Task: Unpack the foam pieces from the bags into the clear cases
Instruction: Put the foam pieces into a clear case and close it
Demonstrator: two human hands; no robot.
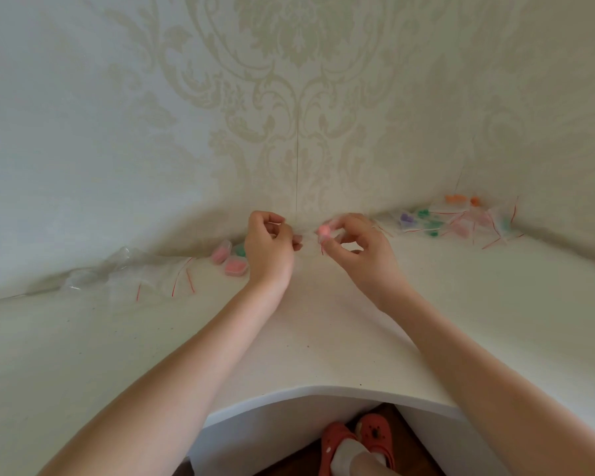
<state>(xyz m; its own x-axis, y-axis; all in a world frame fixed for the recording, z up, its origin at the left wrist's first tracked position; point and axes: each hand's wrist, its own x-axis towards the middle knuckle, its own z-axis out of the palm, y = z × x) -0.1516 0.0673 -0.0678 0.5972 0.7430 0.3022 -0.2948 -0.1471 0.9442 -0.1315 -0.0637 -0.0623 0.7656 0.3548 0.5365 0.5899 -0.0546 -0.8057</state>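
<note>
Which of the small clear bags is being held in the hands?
The clear bag with the pink foam piece, pinched between both hands; the other bags lie on the table.

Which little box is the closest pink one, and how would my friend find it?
Start at the white table where it meets the patterned wall, then look just left of the left hand. Three small clear cases sit there. It is the pink case nearest you, in front of the other pink case and the green case.

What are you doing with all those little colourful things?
Both hands hold a small clear bag above the white table. The left hand pinches one side and the right hand the other, with a pink foam piece inside. Filled clear cases sit to the left, and more full bags wait on the right.
</note>
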